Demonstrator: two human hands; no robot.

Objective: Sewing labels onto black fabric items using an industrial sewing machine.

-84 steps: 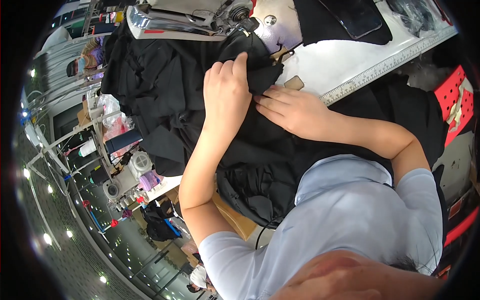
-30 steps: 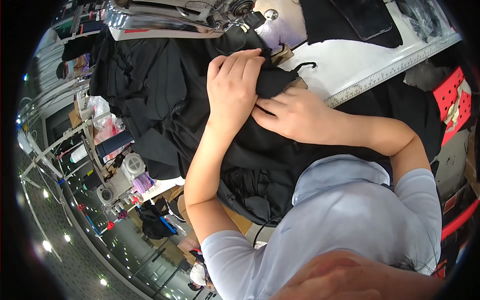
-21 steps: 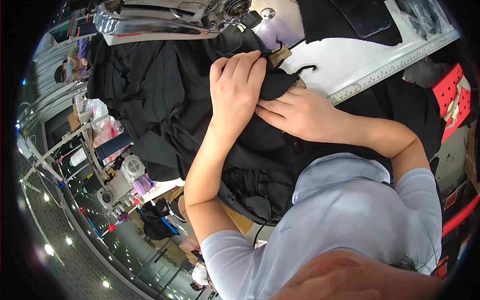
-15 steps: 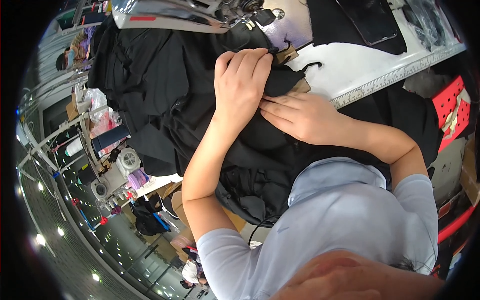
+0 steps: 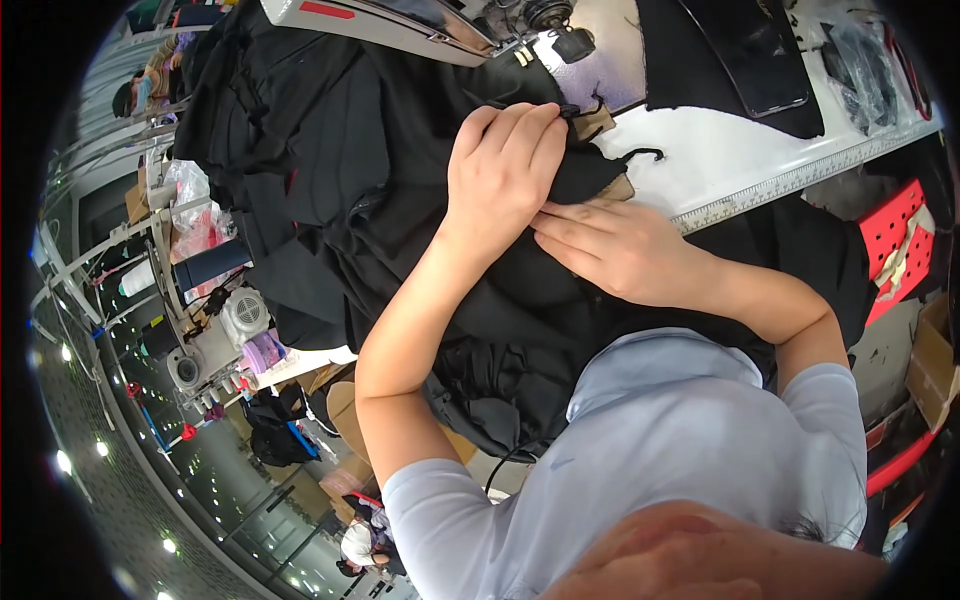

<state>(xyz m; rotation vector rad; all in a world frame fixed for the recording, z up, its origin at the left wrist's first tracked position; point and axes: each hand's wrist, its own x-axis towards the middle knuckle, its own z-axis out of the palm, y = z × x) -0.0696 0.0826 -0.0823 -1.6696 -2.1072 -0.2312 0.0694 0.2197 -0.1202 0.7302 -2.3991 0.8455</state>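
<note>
My left hand [image 5: 505, 170] is closed over the edge of a rumpled pile of black fabric [image 5: 310, 140], its fingertips bent around the cloth just below the sewing machine [image 5: 450, 35]. Just right of it, my right hand [image 5: 615, 245] rests with fingers stretched out along the fabric, its fingertips partly under the left hand. A narrow black strip [image 5: 645, 155] curls out from the cloth beside brown card pieces [image 5: 615, 188], near the white worktable [image 5: 700, 160].
A phone [image 5: 760, 65] rests on black cloth, near clear plastic bags [image 5: 865, 70]. A ruler [image 5: 800, 173] follows the table's edge. A perforated red panel [image 5: 885, 250] and cardboard box [image 5: 930, 360] are at right. Co-workers [image 5: 365, 540] and other machines [image 5: 230, 330] are at left.
Since the oldest frame my left hand's fingers have curled further over the fabric edge, and the black strip has come into sight. The view has shifted, putting both hands slightly further right.
</note>
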